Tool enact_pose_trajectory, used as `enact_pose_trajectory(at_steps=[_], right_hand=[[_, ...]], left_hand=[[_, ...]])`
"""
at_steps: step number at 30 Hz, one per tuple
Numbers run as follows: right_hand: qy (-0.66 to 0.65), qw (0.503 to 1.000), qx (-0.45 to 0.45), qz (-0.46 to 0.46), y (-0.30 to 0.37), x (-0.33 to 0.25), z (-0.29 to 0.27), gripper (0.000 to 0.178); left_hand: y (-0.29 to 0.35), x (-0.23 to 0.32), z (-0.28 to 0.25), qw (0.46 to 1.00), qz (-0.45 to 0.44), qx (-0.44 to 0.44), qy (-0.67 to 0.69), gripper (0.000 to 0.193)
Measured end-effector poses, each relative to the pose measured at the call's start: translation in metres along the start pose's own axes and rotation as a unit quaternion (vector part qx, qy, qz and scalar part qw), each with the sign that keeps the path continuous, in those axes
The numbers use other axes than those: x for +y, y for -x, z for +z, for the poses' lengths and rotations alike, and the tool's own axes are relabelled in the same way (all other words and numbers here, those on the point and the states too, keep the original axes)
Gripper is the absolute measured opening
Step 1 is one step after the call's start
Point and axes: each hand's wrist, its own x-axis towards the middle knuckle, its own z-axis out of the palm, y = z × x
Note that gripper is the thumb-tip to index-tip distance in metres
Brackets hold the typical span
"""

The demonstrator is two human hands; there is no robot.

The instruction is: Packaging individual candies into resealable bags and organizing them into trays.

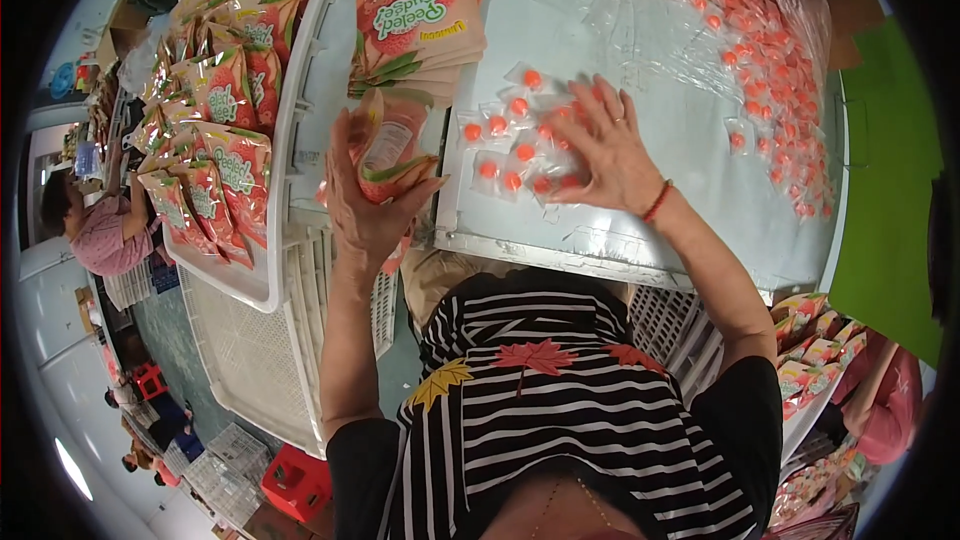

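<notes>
My left hand is wrapped round a pink and red candy pouch, with the thumb on its near edge. The pouch's mouth stands partly open toward me. Over a small group of individually wrapped orange-red candies on the pale table, my right hand has its fingers spread, and its fingertips cover some of them. Whether that hand grips any candy, I cannot make out. Just beyond my left hand lies a stack of flat pouches of the same red design.
A large heap of wrapped candies lies along the table's right side, partly on clear plastic film. To the left, a white tray holds rows of filled pouches. Plastic crates and a red stool stand below. Other people work on both sides.
</notes>
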Motion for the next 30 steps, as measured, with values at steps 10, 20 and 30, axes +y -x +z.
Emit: enact_pose_trajectory(at_steps=[10,20,30], right_hand=[[0.050,0.997,0.046,-0.024,-0.009,0.006,0.021,0.050],[-0.107,0.957,0.262,0.054,-0.034,0.033,0.023,0.025],[-0.766,0.507,0.290,0.271,-0.093,-0.047,-0.031,0.022]], left_hand=[[-0.010,0.025,0.021,0.997,0.069,-0.023,-0.020,0.099],[-0.030,0.025,0.061,0.984,0.170,-0.022,-0.049,0.100],[-0.035,0.041,0.083,0.983,0.175,0.041,-0.036,0.101]])
